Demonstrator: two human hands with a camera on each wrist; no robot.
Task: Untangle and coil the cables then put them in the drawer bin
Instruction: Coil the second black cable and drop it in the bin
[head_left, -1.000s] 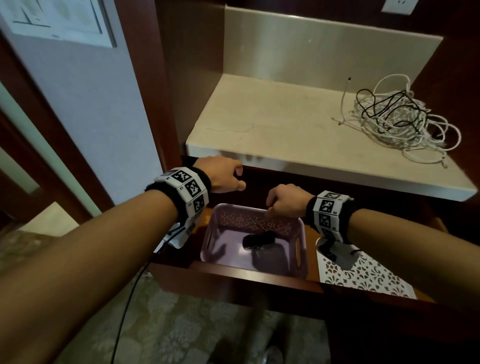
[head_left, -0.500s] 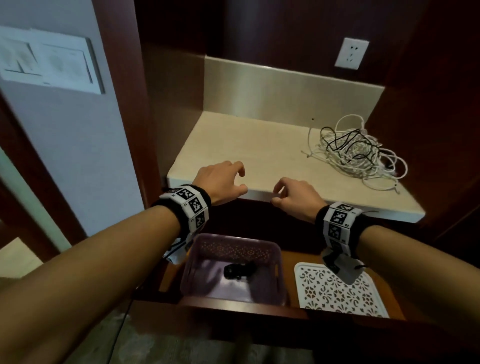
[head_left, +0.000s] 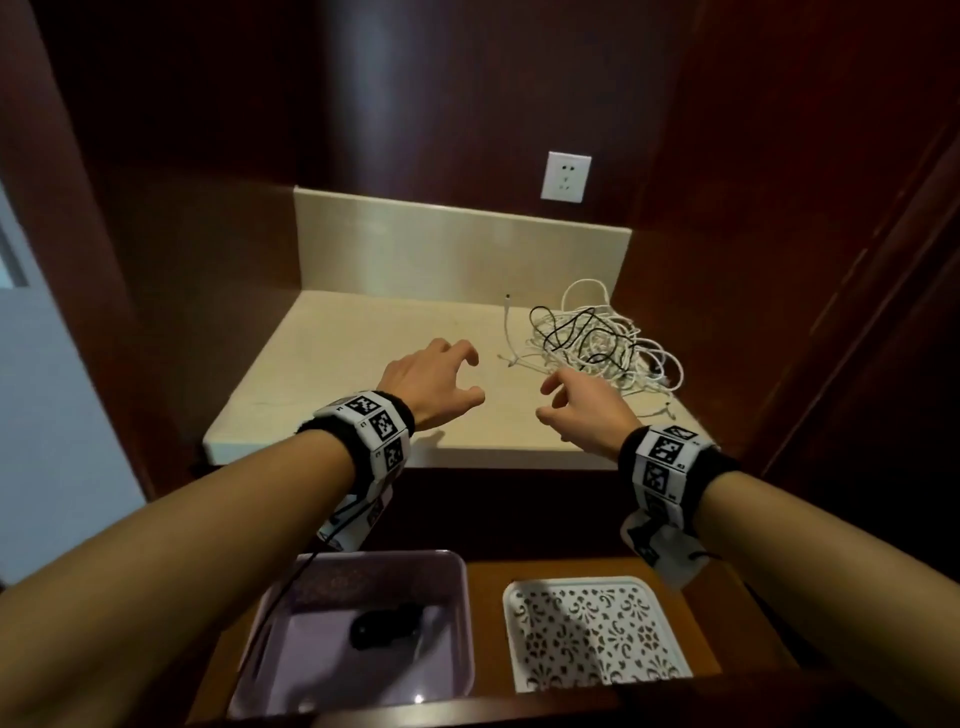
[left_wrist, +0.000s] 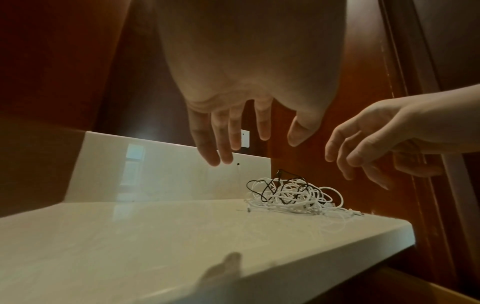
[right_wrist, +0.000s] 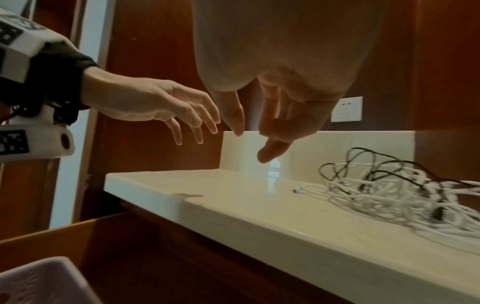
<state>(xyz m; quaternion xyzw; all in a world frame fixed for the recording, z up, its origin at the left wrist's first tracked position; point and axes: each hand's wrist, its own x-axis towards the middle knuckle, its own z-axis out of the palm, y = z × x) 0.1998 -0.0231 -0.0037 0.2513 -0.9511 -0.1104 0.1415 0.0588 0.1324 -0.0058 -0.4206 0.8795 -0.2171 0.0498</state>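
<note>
Cables (head_left: 597, 340) lie tangled on the tabletop (head_left: 332, 364), well behind the purple drawer bin (head_left: 462, 613). Left hand (head_left: 431, 379) and right hand (head_left: 587, 405) hover before the tangle, fingers spread, empty, apparently poised to grasp.

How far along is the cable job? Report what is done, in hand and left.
Done: the drawer is open, and the purple plastic bin already holds one small dark item, possibly a coiled cable.
In hand: nothing; the left hand and right hand hover open above the cream stone shelf.
Left: the tangled pile of white and black cables lies untouched, to be untangled, coiled and binned.
</note>
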